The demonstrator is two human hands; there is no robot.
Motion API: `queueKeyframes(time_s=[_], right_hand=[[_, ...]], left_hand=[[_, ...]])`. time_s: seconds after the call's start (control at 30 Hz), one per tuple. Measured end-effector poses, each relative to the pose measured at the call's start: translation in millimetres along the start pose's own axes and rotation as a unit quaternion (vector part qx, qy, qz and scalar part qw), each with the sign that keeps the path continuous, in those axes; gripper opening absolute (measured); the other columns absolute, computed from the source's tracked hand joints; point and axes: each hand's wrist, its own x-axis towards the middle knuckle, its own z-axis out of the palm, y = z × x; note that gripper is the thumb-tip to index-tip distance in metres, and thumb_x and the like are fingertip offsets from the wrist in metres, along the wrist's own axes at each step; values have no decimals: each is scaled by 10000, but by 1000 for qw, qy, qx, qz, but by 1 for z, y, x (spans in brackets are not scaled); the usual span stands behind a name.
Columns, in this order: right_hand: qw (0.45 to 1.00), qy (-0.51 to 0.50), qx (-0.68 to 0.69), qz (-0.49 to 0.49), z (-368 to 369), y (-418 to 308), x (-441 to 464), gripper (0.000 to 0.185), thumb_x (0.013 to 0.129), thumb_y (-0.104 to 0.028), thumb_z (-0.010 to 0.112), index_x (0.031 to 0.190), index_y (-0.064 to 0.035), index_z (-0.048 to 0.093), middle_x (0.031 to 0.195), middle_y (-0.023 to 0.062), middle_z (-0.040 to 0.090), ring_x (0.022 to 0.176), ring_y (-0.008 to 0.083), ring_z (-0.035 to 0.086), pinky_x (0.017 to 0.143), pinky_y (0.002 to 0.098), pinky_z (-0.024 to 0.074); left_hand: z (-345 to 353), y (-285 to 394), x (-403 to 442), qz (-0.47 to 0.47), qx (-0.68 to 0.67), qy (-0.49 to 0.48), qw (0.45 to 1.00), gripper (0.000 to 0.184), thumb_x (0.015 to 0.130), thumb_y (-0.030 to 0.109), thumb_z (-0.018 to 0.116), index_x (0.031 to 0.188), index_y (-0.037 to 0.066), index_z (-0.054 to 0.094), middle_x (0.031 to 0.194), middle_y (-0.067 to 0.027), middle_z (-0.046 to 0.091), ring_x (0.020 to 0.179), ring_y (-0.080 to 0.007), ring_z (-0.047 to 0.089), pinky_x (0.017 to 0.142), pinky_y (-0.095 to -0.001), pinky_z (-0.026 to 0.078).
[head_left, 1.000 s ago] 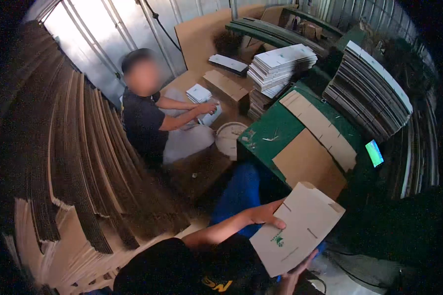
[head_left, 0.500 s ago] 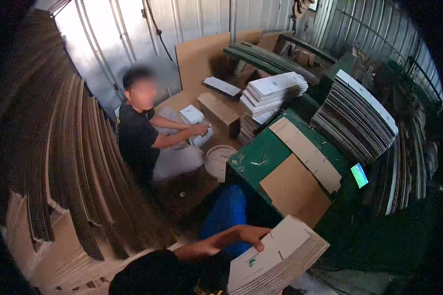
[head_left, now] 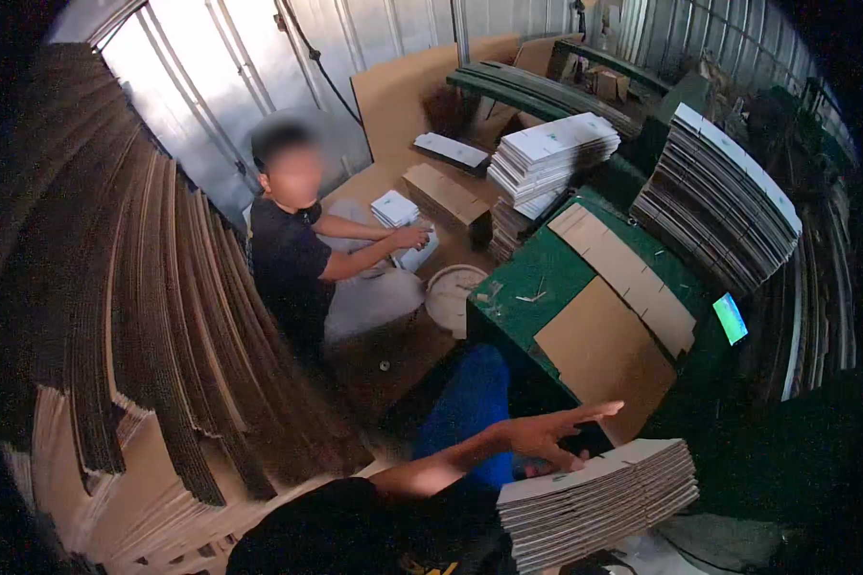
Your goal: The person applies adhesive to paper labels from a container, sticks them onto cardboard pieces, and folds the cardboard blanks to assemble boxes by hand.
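Note:
My left hand (head_left: 547, 433) reaches in from the lower left with its fingers spread. Its lower fingers are at the near top edge of a thick stack of white-faced cardboard pieces (head_left: 599, 508), and the others point right above it. The stack is tilted, its layered edges facing me, with part of a green print on top. My right hand does not show; the stack hides the space beneath it. Beyond the stack, a brown cardboard sheet (head_left: 604, 350) and a long slotted strip (head_left: 623, 273) lie on the green table (head_left: 513, 287).
A co-worker (head_left: 292, 230) sits at the left, hands at small white pieces (head_left: 393, 209). Tall cardboard stacks (head_left: 144, 316) fill the left side. White stacks (head_left: 556, 149) and curved stacks (head_left: 719, 192) stand behind the table. A lit phone (head_left: 730, 318) is at the right.
The stack has turned from showing its printed white face to showing its layered edges. My left hand has loosened from its face and spread its fingers. My right hand, partly seen earlier, has gone from view.

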Motion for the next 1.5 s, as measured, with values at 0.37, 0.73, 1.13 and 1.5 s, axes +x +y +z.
queueKeyframes(time_s=[0.37,0.73,1.13,1.5], right_hand=[[978,194,-13,78,10,-82,93,833,923,-617,479,1541,-113,238,1561,136,286,1392,368,327,1119,540,314],[893,354,15,278,155,-26,247,878,921,-692,393,1509,-55,257,1494,181,351,1356,375,366,1139,510,304],[863,439,-65,243,161,-6,271,642,980,-485,473,1416,-20,407,1387,161,489,1246,301,506,1062,444,403],[817,294,-279,411,135,-41,274,278,930,-279,672,1118,-83,612,929,-1,635,864,119,580,758,286,451]], left_hand=[[27,-16,3,8,-163,146,976,761,891,501,675,1441,59,390,1372,-105,520,1251,-204,501,1071,-391,392],[73,-17,11,84,15,380,921,1239,722,323,857,1568,80,-15,1556,-184,239,1415,-288,309,1168,-423,241],[-12,-47,60,71,52,304,948,1256,737,312,821,1553,63,-100,1482,-179,375,1370,-306,343,1162,-426,230],[-120,-68,128,-110,259,214,935,1284,730,355,840,1559,134,-115,1434,-239,459,1266,-334,499,1061,-388,401]])
